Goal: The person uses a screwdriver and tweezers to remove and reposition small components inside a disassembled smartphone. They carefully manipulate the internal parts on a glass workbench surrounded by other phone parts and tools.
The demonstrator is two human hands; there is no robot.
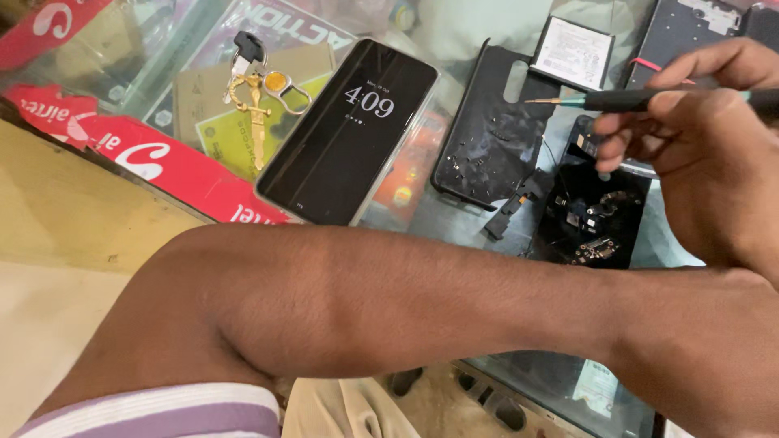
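Black screwdriver is pinched by the fingers of one hand, which side cannot be told. Its tip is held above the opened phone on the glass counter; a lit phone lies nearby.

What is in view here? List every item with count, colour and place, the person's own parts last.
smartphone: 1, black with lit screen, flat on the glass counter, centre
key bunch: 1, black key head, gold sword-shaped charm and bottle opener, left of the smartphone
back cover: 1, black, right of the smartphone
battery: 1, white label in black frame, top, beyond the back cover
opened phone: 1, black, circuit parts exposed, under the hand
glass counter: 1, clear, printed packs visible beneath
red strip: 1, red with white print, along the counter's left edge
screwdriver: 1, dark handle, gold tip, pointing left
hand: 1, upper right, grip closed on the screwdriver; which hand is unclear
forearm: 1, across the foreground, striped sleeve at bottom left
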